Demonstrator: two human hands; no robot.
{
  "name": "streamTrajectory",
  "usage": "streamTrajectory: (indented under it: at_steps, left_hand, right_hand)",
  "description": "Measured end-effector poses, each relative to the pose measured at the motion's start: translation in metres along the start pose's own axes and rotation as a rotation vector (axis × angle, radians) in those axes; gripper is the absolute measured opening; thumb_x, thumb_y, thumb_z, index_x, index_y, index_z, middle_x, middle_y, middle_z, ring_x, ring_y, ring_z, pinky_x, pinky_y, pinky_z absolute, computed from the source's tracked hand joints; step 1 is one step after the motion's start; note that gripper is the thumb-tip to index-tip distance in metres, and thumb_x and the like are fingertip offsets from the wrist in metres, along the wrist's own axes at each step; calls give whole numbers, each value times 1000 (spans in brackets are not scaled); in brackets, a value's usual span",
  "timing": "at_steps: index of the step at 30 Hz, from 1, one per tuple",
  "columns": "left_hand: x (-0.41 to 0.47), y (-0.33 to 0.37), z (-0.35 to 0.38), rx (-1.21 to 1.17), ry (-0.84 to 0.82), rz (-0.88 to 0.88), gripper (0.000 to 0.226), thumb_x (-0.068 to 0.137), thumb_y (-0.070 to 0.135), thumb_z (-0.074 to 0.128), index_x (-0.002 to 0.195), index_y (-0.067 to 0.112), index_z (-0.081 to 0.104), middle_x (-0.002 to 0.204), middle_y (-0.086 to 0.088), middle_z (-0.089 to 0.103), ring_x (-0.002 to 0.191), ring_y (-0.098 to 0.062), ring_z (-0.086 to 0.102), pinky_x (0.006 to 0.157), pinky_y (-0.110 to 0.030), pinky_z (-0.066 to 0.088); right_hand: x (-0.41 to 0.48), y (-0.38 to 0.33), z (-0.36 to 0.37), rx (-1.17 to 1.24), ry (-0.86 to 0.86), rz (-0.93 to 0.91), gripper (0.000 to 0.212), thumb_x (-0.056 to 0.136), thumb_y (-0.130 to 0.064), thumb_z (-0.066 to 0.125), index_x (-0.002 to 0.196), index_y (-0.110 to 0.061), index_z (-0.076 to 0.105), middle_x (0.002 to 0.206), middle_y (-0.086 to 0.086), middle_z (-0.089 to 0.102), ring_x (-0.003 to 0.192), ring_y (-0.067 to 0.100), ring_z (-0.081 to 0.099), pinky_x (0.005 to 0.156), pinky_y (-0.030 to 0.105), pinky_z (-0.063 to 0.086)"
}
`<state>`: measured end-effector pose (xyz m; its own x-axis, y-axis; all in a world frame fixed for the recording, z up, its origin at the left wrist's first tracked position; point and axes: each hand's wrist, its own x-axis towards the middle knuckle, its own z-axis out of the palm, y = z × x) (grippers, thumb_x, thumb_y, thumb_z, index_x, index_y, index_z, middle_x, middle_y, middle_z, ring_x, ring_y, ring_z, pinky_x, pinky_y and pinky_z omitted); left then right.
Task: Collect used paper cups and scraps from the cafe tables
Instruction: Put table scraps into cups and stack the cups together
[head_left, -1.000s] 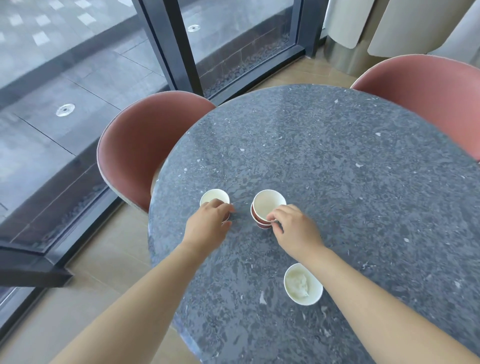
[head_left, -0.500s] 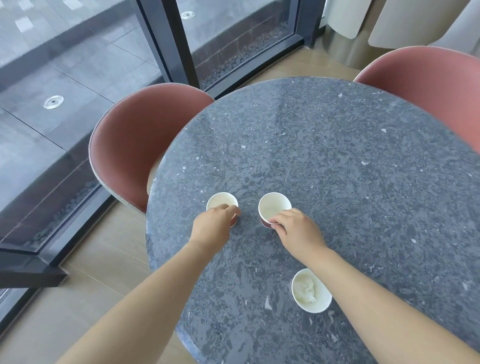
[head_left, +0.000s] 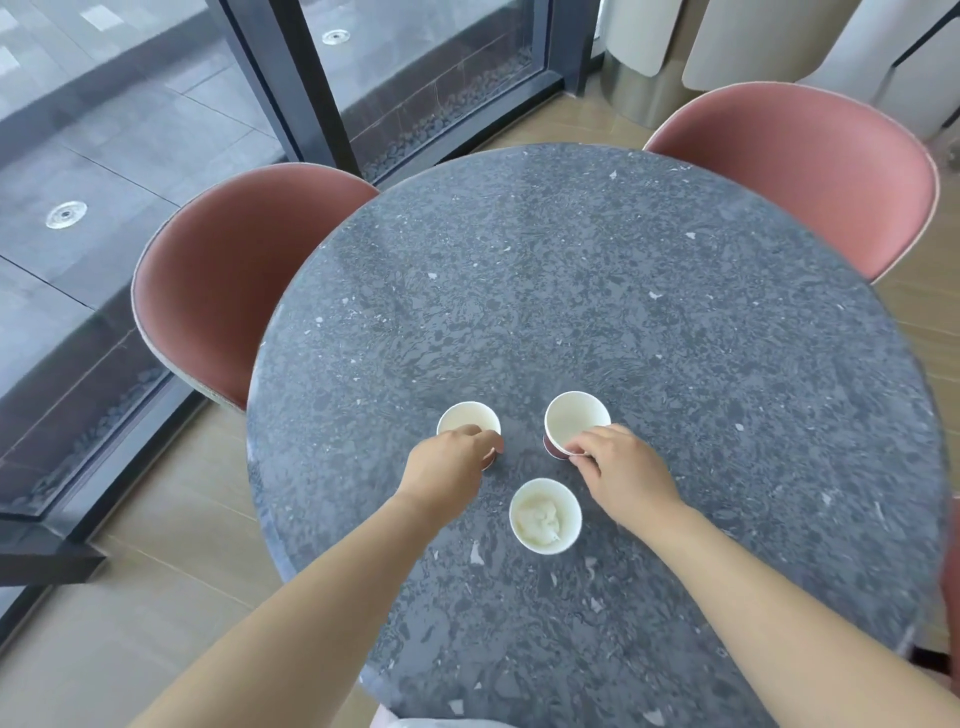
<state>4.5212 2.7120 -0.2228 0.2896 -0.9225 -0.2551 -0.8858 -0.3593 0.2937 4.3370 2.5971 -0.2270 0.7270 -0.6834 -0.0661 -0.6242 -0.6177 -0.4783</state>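
Round dark grey speckled stone desk (head_left: 597, 270) carries three small paper cups, all upright, mouths up. The first is a white-lined paper cup with a red outer wall (head_left: 464, 415), standing at 11 o'clock from the nearest cup. The left hand (head_left: 447, 470) is on it, fingers (head_left: 480, 441) curled over the near rim and down the near side, clamped on the cup. The second is a white-lined paper cup with a dark red outer wall (head_left: 574, 414), standing at 1 o'clock from the nearest cup and apart from the first. The right hand (head_left: 621, 467) grips it, fingers (head_left: 586, 441) bent together and pinching the near rim. Both gripped cups appear to rest on the desk; whether either base is lifted cannot be told. Both look empty inside. The third and nearest is a white paper cup holding a crumpled white scrap (head_left: 544, 515), which sits between the two forearms, touched by neither hand. Small pale flecks lie in the desk surface near this cup; whether they are scraps or part of the stone cannot be told. One pink shell chair (head_left: 234, 280) stands at the desk's 10 o'clock edge, a second pink shell chair (head_left: 800, 176) at 1 o'clock. Dark-framed glazing (head_left: 291, 78) runs behind, from 9 to 12 o'clock.
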Motion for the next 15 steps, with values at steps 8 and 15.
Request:
streamTrajectory:
  at_steps: [8, 15]
  left_hand:
    - [-26, 21, 13, -34, 5, -75, 42, 84, 6, 45, 112, 36, 54, 106, 10, 58, 91, -20, 58, 56, -27, 37]
    - [-46, 35, 19, -64, 56, -174, 26, 90, 18, 49, 108, 36, 56, 106, 11, 59, 90, -20, 58, 65, -33, 51]
  right_hand:
    - [-33, 16, -5, 8, -52, -23, 11, 86, -18, 60, 94, -16, 66, 95, -2, 67, 97, 20, 53, 70, 30, 43]
    - [-42, 21, -11, 0, -63, -71, 12, 87, -21, 58, 96, -18, 66, 98, -5, 67, 98, 19, 53, 68, 29, 42]
